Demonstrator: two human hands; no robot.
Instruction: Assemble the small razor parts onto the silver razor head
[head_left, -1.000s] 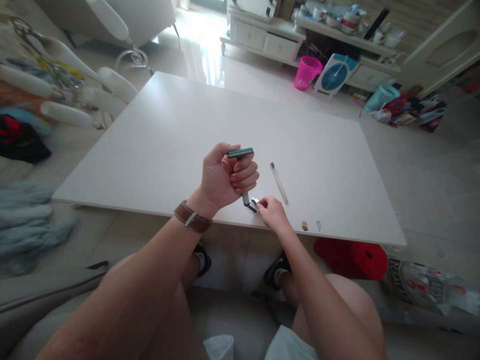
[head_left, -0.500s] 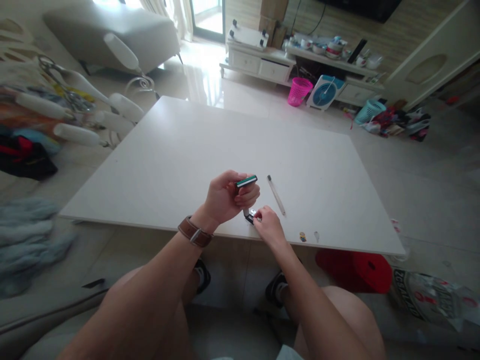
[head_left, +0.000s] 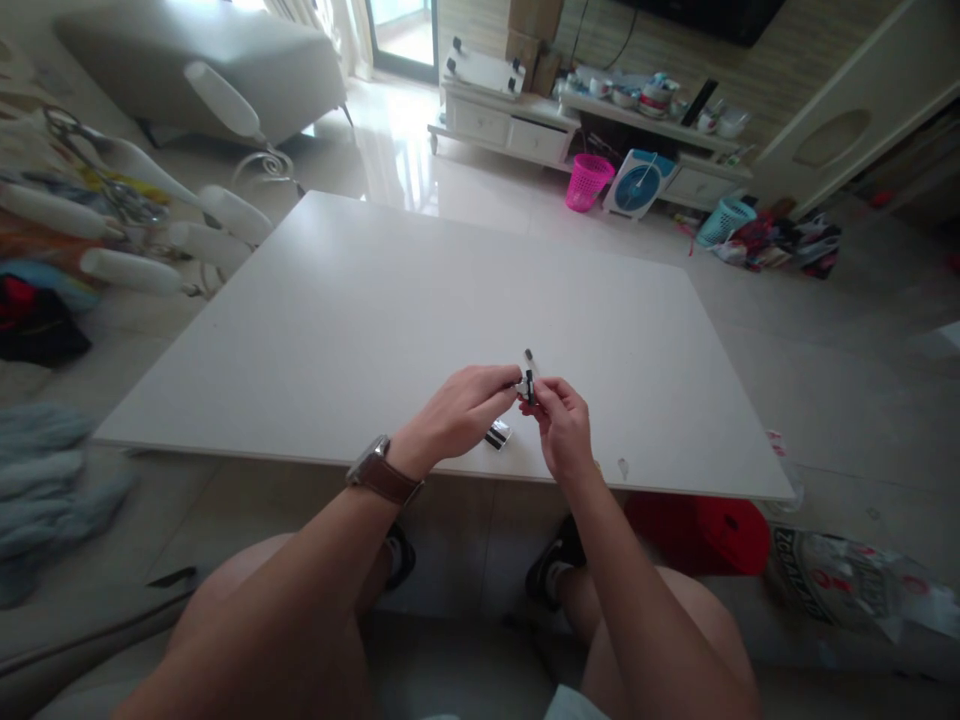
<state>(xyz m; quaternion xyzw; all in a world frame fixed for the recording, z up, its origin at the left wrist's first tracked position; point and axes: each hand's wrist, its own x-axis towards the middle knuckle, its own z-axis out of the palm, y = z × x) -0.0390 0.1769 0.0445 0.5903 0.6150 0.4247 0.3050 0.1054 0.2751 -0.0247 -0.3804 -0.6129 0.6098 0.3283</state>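
Note:
My left hand point(head_left: 469, 405), with a brown-strapped watch point(head_left: 382, 470) on the wrist, is palm down over the table's near edge. Its fingertips meet my right hand point(head_left: 564, 420) around a small black-and-white piece point(head_left: 529, 388), whose kind I cannot make out. The right thumb and fingers pinch that piece from the right. Beneath the left fingers lies a small black-and-white striped object point(head_left: 498, 434) on the white table point(head_left: 420, 280). Just beyond the hands shows the dark tip of a slim pen-like stick point(head_left: 529, 355), the rest mostly hidden by the hands.
A small clear piece point(head_left: 623, 468) lies by the near edge, right of my wrist. Under the table's right side is a red roll point(head_left: 727, 535) beside a printed bag point(head_left: 840, 580). White lamp shades point(head_left: 225, 100) stand at the left. Across the floor are a pink basket point(head_left: 589, 182) and a fan point(head_left: 637, 183).
The left hand has turned palm down, and the green-edged object it held upright no longer shows. My right hand has risen from the tabletop, bringing the small black-and-white piece up to the left fingertips.

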